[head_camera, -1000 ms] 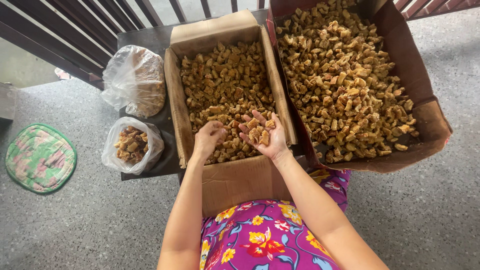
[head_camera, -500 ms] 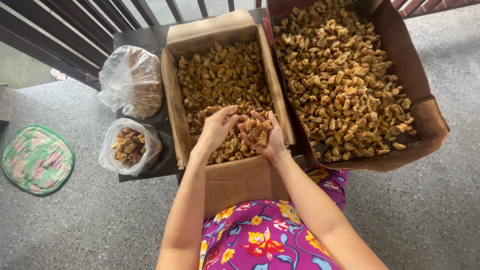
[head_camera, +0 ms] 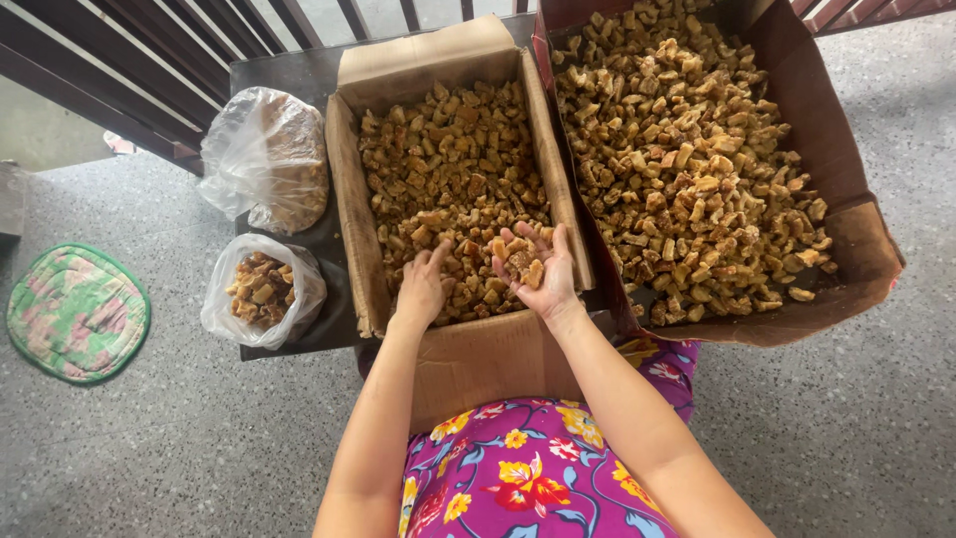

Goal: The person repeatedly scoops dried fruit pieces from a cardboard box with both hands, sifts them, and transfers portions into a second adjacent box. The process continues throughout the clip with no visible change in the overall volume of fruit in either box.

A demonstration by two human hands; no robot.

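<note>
Over the near end of the narrow cardboard box (head_camera: 351,214) the right hand (head_camera: 538,274) is turned palm up and cupped, its grip half open around a small heap of golden-brown chunks (head_camera: 520,264), so that the pieces rest in the hollow and do not roll off; the left hand (head_camera: 423,289) lies palm down just beside it, fingers spread loosely on the pieces in the box, and it closes on nothing that I can see; this box stands lengthwise before the person, probably so that both hands reach its near end easily; touching its right side is a wider brown box (head_camera: 846,219), tilted a little and filled with similar chunks; to the left, on the dark surface (head_camera: 309,70), stand two clear plastic bags, the near bag (head_camera: 261,291) open with brown pieces inside, the far bag (head_camera: 264,159) bunched shut; no label is readable on any package; a green round mat (head_camera: 75,311) lies on the speckled floor (head_camera: 846,438).
</note>
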